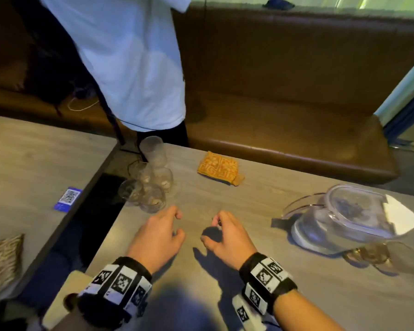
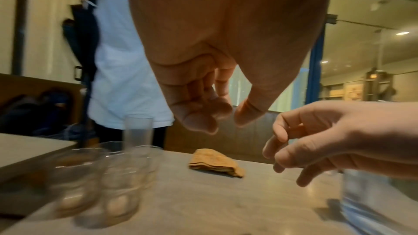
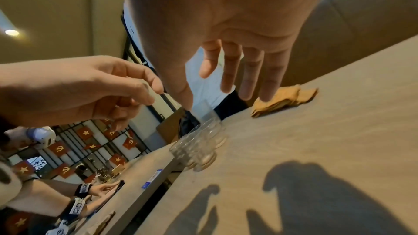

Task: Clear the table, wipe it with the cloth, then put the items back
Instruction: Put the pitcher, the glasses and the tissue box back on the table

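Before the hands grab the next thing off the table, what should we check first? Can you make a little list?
1. Left hand holds nothing: ok.
2. Right hand holds nothing: ok, fingers loose.
3. Glasses upright near the table edge: ok, but tightly clustered.
4. Orange cloth folded, free to pick up: ok.
5. Clear jug steady: cannot tell.
6. Table cleared for wiping: not ok, items remain.

Left hand and right hand hover side by side, fingers loosely curled.
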`<state>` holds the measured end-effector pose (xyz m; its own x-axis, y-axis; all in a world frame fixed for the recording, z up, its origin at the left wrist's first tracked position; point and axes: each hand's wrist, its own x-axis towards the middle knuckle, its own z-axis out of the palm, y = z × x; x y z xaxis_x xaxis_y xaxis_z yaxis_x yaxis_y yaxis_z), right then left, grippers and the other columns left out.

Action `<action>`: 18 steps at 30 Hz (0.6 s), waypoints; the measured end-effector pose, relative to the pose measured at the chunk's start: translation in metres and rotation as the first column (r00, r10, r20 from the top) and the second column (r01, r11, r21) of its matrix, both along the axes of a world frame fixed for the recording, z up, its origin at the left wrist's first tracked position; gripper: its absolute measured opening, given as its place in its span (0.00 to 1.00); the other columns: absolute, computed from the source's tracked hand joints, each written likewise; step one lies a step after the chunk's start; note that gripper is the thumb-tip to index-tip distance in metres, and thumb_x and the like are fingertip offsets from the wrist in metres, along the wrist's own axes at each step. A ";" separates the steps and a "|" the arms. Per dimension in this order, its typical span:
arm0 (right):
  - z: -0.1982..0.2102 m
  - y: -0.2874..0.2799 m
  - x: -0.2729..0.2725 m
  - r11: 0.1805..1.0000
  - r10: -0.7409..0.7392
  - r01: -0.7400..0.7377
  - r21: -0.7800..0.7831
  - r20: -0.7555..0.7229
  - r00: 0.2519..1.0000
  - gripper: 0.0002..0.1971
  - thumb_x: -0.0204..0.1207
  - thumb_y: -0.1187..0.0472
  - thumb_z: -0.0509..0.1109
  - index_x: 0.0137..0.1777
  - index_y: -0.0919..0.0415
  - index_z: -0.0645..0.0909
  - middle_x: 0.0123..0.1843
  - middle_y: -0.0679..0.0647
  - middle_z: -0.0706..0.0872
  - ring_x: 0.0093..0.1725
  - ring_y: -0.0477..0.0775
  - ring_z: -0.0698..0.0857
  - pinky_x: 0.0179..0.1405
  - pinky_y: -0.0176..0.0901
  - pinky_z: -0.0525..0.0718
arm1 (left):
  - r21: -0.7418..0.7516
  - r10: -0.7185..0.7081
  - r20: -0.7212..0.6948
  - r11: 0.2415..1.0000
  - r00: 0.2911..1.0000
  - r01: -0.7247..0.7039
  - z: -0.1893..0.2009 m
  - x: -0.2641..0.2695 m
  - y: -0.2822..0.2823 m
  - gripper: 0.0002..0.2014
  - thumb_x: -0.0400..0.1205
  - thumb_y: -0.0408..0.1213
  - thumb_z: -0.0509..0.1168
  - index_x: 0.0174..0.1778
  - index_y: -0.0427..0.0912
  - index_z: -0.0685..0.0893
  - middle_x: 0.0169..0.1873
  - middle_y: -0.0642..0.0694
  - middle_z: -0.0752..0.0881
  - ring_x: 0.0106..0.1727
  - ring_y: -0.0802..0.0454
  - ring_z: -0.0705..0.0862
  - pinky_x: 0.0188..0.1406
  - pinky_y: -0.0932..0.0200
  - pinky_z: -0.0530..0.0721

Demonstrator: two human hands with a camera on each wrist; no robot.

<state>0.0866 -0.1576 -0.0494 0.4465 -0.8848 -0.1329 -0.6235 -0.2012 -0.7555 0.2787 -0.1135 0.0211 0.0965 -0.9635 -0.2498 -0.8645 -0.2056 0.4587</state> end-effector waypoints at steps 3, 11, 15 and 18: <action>-0.009 -0.017 0.082 0.995 -0.074 0.071 0.075 0.030 0.997 0.24 0.67 0.51 0.79 0.49 0.54 0.66 0.49 0.51 0.73 0.48 0.54 0.73 0.41 0.43 0.66 | 0.023 0.159 -0.055 0.987 0.986 -0.158 -0.006 0.070 -0.001 0.21 0.79 0.39 0.69 0.67 0.51 0.71 0.43 0.49 0.81 0.50 0.40 0.85 0.52 0.45 0.83; -0.042 -0.051 0.223 0.929 -0.356 0.343 0.140 0.086 0.930 0.34 0.56 0.48 0.87 0.49 0.52 0.64 0.52 0.49 0.72 0.54 0.52 0.75 0.55 0.45 0.80 | -0.010 0.318 -0.059 0.948 0.946 -0.319 -0.050 0.163 -0.032 0.38 0.75 0.37 0.78 0.77 0.44 0.65 0.68 0.42 0.73 0.67 0.41 0.79 0.63 0.44 0.82; -0.053 -0.056 0.234 0.912 -0.402 0.406 0.054 -0.070 0.913 0.30 0.63 0.44 0.82 0.53 0.51 0.65 0.55 0.51 0.79 0.57 0.55 0.79 0.55 0.54 0.83 | 0.058 0.334 -0.060 0.942 0.941 -0.330 -0.076 0.181 -0.055 0.51 0.72 0.39 0.81 0.85 0.44 0.55 0.78 0.38 0.64 0.78 0.36 0.70 0.74 0.39 0.76; -0.049 -0.050 0.227 0.932 -0.363 0.361 -0.043 -0.108 0.925 0.30 0.65 0.42 0.79 0.56 0.51 0.65 0.56 0.51 0.81 0.56 0.56 0.80 0.52 0.55 0.84 | 0.097 0.329 -0.081 0.942 0.941 -0.321 -0.084 0.183 -0.073 0.56 0.70 0.44 0.83 0.86 0.45 0.51 0.82 0.37 0.62 0.78 0.33 0.70 0.73 0.36 0.75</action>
